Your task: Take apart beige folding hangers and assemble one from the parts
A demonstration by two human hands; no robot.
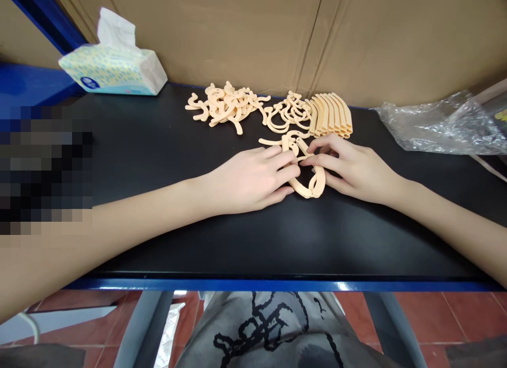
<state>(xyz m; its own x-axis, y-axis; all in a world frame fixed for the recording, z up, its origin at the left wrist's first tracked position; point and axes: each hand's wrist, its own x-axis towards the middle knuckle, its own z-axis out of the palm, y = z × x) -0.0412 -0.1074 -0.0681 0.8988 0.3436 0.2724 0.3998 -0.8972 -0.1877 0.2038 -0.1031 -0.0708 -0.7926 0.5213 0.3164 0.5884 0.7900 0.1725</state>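
Observation:
Low over the black tabletop, both hands are at a cream plastic piece made of curved arms (302,189), which looks like a folding clothes hanger. My left hand (253,180) lies palm down with bent fingers gripping the piece's left arm. From the other side, my right hand (354,170) closes its thumb and fingers on the right arm, its fingertips reaching into the middle. The fingers partly cover the joints. Just beyond them lies a loose cream hook (270,142), close to the upper end of the piece.
Behind the hands are a heap of cream hook parts (232,104), more curved hooks (291,112) and a neat row of curved arms (331,113). A tissue pack (114,69) stands back left. Crumpled clear plastic (443,122) lies at right. Cardboard (237,35) walls the back.

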